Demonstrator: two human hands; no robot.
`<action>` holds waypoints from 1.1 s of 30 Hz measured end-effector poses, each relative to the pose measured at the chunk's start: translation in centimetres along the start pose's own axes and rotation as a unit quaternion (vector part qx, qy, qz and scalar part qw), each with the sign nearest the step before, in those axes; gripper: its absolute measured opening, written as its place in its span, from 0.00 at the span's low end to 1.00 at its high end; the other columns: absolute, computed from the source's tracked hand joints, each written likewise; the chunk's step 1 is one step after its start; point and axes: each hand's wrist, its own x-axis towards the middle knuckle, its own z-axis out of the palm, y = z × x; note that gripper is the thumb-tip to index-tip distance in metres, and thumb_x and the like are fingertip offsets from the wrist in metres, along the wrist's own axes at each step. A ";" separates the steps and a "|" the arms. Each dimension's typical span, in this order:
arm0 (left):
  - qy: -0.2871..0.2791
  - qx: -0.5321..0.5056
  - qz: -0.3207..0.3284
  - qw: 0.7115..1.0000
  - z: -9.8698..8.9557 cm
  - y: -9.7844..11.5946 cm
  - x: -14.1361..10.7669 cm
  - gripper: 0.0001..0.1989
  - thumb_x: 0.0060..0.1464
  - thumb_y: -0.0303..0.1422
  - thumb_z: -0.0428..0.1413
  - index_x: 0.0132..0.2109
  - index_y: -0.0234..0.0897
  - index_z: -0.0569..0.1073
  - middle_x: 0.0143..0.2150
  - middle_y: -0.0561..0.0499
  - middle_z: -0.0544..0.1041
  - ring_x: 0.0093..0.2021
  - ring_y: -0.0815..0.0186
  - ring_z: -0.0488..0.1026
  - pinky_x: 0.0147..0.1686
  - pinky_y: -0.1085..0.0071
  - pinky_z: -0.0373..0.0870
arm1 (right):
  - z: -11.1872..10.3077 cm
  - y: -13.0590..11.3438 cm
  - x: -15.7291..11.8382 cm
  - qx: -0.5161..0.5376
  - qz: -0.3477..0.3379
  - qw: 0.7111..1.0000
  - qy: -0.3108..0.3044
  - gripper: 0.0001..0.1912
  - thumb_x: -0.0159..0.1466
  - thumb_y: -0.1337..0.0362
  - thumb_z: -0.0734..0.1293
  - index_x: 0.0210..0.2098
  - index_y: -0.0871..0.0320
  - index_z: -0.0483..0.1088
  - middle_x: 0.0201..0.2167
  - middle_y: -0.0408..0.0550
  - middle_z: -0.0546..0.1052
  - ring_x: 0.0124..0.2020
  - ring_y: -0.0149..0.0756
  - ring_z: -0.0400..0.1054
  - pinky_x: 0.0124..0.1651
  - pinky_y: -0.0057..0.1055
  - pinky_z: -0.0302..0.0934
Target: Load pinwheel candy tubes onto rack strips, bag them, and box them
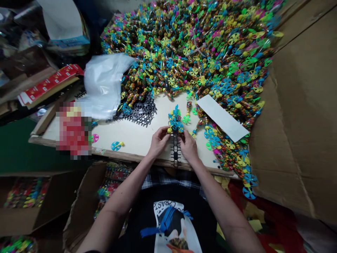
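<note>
A black plastic strip with toothed sides lies upright in view at the table's front edge. At its far end sits a bunch of blue and yellow toy fans, apparently on candy-filled tubes. My left hand is closed at the left side of the strip, just below the fans. My right hand closes on the strip from the right, thumb and fingers near its edge. The fingertips are partly hidden. Just beyond my right hand, a candy-filled tube with a green fan lies on the white tabletop.
A large heap of candy tubes with fans covers the back and right. A white card rests on it. Clear plastic bags and black strips lie left. Cardboard walls the right; an open carton stands below.
</note>
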 end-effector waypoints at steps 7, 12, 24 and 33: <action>0.040 -0.039 -0.007 0.998 0.5 -0.8 -0.3 0.11 0.42 0.31 0.62 0.35 0.37 0.71 0.33 0.53 0.76 0.35 0.68 0.74 0.40 0.70 0.71 | 0.1 0.1 -0.1 -0.006 -0.009 1.000 -0.001 0.12 0.64 0.63 0.60 0.47 0.55 0.68 0.40 0.51 0.77 0.41 0.41 0.72 0.44 0.37 0.67; 0.050 -0.025 0.002 0.998 0.2 -0.6 -0.4 0.10 0.42 0.31 0.63 0.35 0.36 0.75 0.35 0.50 0.79 0.39 0.65 0.75 0.47 0.65 0.71 | 0.1 0.1 -0.3 -0.004 -0.019 1.000 0.005 0.13 0.65 0.62 0.59 0.47 0.56 0.68 0.40 0.52 0.77 0.41 0.41 0.72 0.44 0.37 0.66; 0.060 -0.004 -0.016 0.998 0.8 -0.6 -0.5 0.12 0.41 0.32 0.62 0.37 0.36 0.78 0.38 0.49 0.81 0.40 0.63 0.77 0.47 0.62 0.73 | 0.2 0.1 -0.3 -0.045 -0.046 0.998 -0.025 0.14 0.65 0.63 0.58 0.48 0.57 0.68 0.41 0.54 0.77 0.42 0.44 0.71 0.45 0.39 0.66; 0.012 0.051 0.013 0.999 0.1 0.5 -0.2 0.07 0.46 0.33 0.61 0.35 0.38 0.77 0.38 0.49 0.77 0.41 0.65 0.74 0.45 0.67 0.72 | -2.3 -0.2 0.8 -0.028 -0.067 0.992 -0.106 0.15 0.62 0.70 0.59 0.48 0.56 0.67 0.42 0.52 0.76 0.43 0.41 0.71 0.47 0.38 0.66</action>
